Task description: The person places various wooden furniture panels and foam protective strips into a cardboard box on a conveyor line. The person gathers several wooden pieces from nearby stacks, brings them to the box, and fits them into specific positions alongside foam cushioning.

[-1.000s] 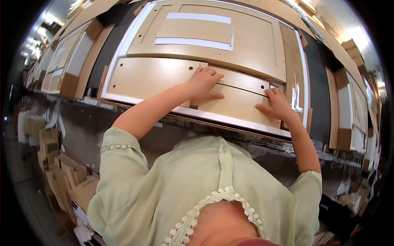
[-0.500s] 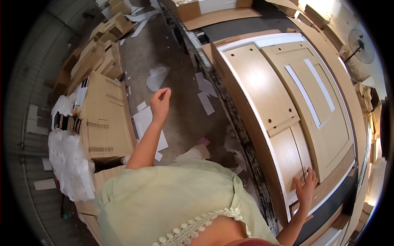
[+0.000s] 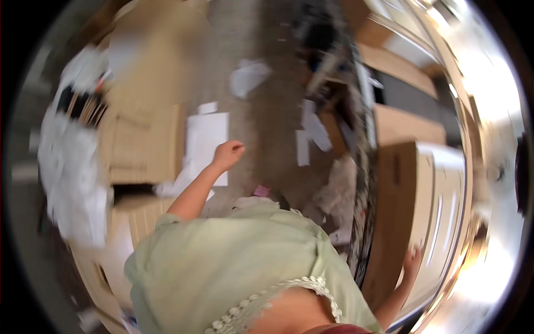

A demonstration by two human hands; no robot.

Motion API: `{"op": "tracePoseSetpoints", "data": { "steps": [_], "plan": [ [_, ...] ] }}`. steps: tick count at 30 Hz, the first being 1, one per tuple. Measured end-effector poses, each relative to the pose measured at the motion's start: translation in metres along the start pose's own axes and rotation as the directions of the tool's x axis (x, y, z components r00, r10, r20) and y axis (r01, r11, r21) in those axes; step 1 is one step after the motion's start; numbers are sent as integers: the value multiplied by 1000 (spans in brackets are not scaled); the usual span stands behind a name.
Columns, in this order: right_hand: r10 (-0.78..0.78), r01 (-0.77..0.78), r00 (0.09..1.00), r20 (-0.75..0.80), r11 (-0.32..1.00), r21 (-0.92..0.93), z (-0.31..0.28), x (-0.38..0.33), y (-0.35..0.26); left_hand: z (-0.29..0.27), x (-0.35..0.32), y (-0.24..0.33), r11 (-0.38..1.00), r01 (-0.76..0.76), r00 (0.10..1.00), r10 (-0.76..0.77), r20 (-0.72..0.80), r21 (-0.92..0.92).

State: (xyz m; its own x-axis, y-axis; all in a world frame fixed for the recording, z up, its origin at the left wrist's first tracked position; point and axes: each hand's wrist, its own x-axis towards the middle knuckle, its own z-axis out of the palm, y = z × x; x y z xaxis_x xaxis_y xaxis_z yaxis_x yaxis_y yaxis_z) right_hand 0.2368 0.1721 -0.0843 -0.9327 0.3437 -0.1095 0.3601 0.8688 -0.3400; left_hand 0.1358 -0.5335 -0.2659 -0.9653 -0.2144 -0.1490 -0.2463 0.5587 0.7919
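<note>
The picture is blurred by a fast turn of the head. My left hand [image 3: 228, 154] hangs in the air over the floor, fingers curled, with nothing visible in it. It is above a white sheet [image 3: 204, 142] lying beside flat cardboard packs [image 3: 142, 147]. My right hand [image 3: 412, 261] rests with fingers spread on the edge of a large beige wooden door panel [image 3: 428, 211] lying flat at the right. My pale green top fills the lower middle.
Stacked cardboard packs [image 3: 128, 222] and white plastic wrapping [image 3: 72, 167] stand at the left. Scraps of paper [image 3: 308, 136] litter the grey floor [image 3: 267, 111]. More brown panels [image 3: 397, 67] lie at the upper right, next to a bright glare.
The view has swung further left and down. My left hand has left the panel and moved out over the floor, curling shut. My right hand still touches the panel's edge.
</note>
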Motion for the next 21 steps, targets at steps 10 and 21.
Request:
{"op": "tracePoseSetpoints", "data": {
  "steps": [10, 21],
  "plan": [
    [124, -139, 989, -84, 970, -201, -19, 162, -87, -12, -36, -135, 852, 523, 845, -517, -136, 12],
    [-826, 815, 542, -154, 561, -144, 110, 436, -553, -43, 89, -113, 802, 578, 799, -594, 95, 151]
  ]
}}
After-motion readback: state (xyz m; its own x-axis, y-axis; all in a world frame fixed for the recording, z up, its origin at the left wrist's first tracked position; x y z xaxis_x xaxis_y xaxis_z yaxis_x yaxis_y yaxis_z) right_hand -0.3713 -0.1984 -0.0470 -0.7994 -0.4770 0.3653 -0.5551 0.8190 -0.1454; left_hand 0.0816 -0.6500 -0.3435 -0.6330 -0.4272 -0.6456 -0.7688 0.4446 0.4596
